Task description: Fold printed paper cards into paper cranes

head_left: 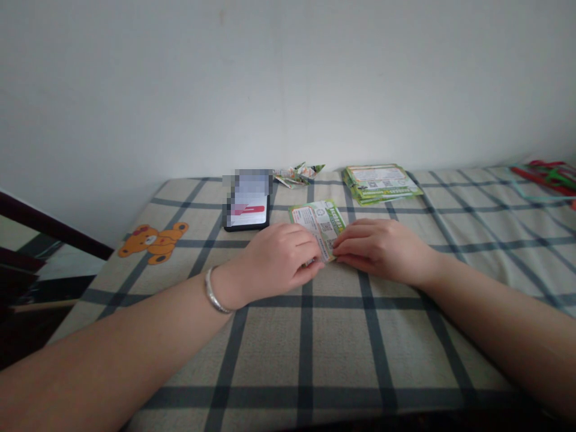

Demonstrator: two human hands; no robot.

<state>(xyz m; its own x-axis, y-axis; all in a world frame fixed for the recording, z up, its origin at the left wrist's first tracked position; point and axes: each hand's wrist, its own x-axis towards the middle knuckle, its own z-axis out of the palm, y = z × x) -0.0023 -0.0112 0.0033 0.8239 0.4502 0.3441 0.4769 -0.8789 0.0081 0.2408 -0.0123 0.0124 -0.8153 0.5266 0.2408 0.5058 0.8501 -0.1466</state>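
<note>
A green-and-white printed card (pixel 317 217) with small print and QR-like squares lies slanted on the checked tablecloth. My left hand (pixel 284 258), with a silver bangle at the wrist, has its fingers curled over the card's near left part. At the near right edge, my right hand (pixel 380 249) pinches the card with bunched fingers. The fingertips hide the card's near corners. Beyond it lies a folded, pointed piece (pixel 299 174) with similar green-and-white print. A loose stack of like printed cards (pixel 380 182) rests to its right.
A phone (pixel 249 207), its screen partly blurred, lies left of the card. An orange bear picture (pixel 153 243) is flat near the left edge of the checked cloth (pixel 342 360). Red and green items (pixel 551 177) sit at the far right. A white wall (pixel 288 84) stands behind.
</note>
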